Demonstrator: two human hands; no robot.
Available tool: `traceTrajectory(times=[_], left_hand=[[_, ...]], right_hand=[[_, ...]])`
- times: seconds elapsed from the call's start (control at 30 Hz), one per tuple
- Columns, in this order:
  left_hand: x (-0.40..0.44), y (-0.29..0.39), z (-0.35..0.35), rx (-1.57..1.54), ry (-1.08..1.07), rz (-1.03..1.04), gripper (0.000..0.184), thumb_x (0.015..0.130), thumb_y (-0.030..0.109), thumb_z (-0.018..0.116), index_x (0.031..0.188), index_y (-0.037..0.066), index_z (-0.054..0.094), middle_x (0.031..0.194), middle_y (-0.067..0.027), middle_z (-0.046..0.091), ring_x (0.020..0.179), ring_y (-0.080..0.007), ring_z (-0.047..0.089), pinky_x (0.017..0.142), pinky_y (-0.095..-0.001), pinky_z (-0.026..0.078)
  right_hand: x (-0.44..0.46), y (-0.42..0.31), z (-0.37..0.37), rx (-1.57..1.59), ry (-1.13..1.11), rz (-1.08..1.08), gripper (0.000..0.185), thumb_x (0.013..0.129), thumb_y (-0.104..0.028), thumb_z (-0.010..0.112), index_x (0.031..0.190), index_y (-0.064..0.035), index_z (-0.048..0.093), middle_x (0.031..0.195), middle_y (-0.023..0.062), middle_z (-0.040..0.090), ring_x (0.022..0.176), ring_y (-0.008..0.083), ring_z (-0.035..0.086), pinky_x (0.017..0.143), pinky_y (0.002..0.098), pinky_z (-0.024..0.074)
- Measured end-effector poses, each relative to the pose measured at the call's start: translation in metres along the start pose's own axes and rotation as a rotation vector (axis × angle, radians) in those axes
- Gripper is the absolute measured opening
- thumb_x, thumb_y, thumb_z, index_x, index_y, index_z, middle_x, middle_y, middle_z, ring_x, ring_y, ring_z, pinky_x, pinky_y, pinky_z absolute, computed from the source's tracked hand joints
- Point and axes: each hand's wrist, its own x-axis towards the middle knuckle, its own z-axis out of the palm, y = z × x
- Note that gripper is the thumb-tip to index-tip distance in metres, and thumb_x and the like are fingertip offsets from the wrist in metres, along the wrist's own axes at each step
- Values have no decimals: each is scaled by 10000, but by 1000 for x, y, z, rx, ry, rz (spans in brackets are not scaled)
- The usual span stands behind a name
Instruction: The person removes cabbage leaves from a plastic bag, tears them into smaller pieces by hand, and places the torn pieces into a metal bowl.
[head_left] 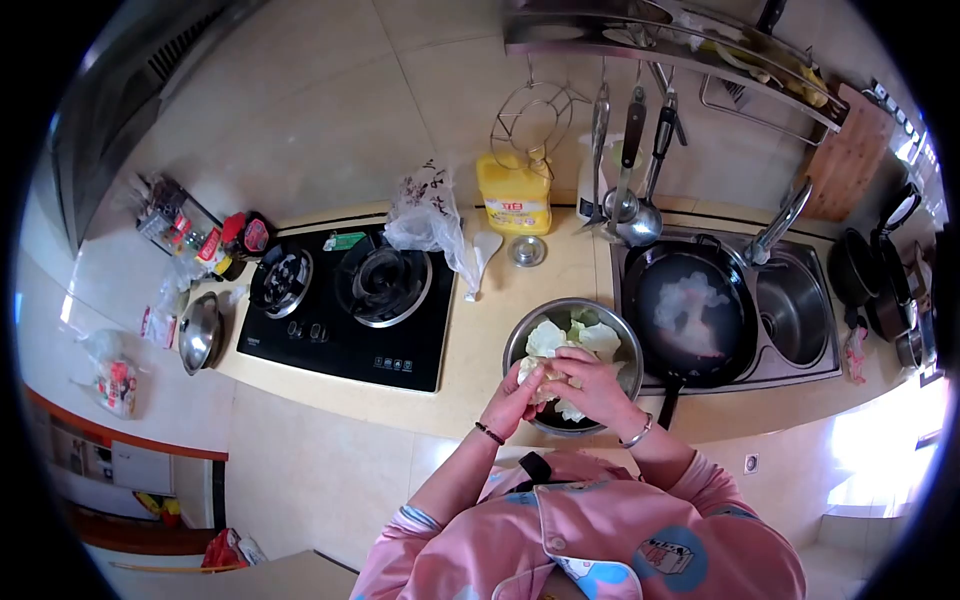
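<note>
Over a metal bowl (626,345) on the counter, both my hands are closed around a piece of cabbage (535,372). My left hand (510,402) grips it from the left, with a dark bracelet at the wrist. From the right, my right hand (590,385) has its fingers on the same piece, and a silver bangle circles that wrist. Pale torn cabbage leaves (597,340) lie in the bowl below. My fingers partly cover the held piece and the front of the bowl.
Right of the bowl, a black wok (690,310) sits over the sink (800,310). A black gas stove (345,320) is on the left. Behind are a yellow jug (515,195), a plastic bag (425,215), a metal lid (527,250) and hanging ladles (640,225).
</note>
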Motion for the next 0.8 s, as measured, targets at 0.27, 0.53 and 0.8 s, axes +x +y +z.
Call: traceTrajectory(times=[0.27,0.53,0.8], left_hand=[[4,-20,-15,123,-111,118,443,807,123,630,1189,86,408,926,-16,558,684,-70,532,518,-200,419],[2,-4,-20,25,-103,3,495,839,188,594,1269,92,369,884,8,552,699,-51,496,539,-172,384],[6,-5,-30,44,-247,-33,384,842,217,605,1170,112,435,834,47,530,627,-12,428,508,-158,318]], right_hand=[[1,29,4,266,89,410,240,823,-210,630,874,21,589,712,32,553,638,75,486,580,236,416],[-2,3,4,257,-117,139,393,772,-176,675,1120,-45,549,950,67,601,842,123,575,740,260,465],[-2,17,6,-18,6,158,240,827,-170,575,1011,-16,584,830,157,632,774,255,627,713,321,486]])
